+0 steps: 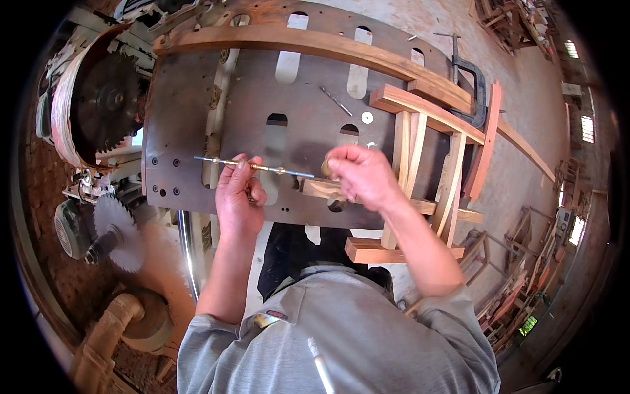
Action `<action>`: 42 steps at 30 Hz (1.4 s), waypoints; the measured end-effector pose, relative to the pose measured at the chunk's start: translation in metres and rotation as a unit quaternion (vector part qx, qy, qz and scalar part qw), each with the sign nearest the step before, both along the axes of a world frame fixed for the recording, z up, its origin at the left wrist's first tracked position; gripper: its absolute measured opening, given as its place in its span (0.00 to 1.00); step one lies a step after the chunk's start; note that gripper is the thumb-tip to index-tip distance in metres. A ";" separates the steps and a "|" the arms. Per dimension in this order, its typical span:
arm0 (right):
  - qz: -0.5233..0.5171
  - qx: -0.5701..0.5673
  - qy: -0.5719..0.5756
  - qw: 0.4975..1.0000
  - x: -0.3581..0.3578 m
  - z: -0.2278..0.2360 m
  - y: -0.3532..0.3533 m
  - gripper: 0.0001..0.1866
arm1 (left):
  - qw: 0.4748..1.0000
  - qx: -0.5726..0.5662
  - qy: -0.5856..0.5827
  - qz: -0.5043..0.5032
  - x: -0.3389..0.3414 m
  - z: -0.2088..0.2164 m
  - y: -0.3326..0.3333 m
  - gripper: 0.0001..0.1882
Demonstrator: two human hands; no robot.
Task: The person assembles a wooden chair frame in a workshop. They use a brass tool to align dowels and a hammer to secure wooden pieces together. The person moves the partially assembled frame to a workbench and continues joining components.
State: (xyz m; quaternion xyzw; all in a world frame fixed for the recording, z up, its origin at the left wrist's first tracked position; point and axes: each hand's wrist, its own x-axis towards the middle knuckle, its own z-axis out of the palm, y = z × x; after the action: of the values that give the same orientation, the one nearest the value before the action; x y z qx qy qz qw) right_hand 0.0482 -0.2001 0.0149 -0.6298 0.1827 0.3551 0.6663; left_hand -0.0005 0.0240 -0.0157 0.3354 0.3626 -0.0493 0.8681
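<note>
My left hand [240, 190] pinches a thin metal rod [295, 174] that lies level across the front of my body. Brass-coloured collars [280, 171] sit along the rod, and both its ends are bluish grey. My right hand [359, 173] is closed on a small round brass-coloured disc [326, 165], held just beyond the rod's right end. Whether disc and rod touch, I cannot tell. Beyond my hands, on the dark metal table [187, 118], lie a drill bit [336, 100] and a pale washer [367, 117] with a centre hole.
A wooden frame [420, 109] stands at the right, partly behind my right forearm. Along the far side runs a long wooden rail [262, 37], with a black C-clamp [478, 92] at its right end. Toothed saw blades [118, 233] are at the left.
</note>
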 end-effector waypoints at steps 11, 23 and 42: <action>-0.099 0.215 0.011 0.972 -0.025 -0.008 -0.002 0.06 | 0.999 -0.024 0.006 -0.024 0.008 0.007 -0.021 0.06; -0.095 0.287 0.031 0.953 -0.029 -0.015 0.005 0.05 | 0.997 -0.052 -0.011 -0.050 0.004 0.010 -0.034 0.08; -0.234 0.151 0.107 0.954 -0.010 -0.014 -0.011 0.08 | 0.994 0.054 -0.092 -0.011 0.012 0.023 -0.019 0.08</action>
State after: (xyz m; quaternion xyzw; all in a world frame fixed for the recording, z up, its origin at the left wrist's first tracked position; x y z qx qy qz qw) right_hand 0.0380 -0.2108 0.0010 -0.4199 0.3396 0.2777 0.7945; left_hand 0.0118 0.0046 0.0076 0.3891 0.2797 -0.0078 0.8777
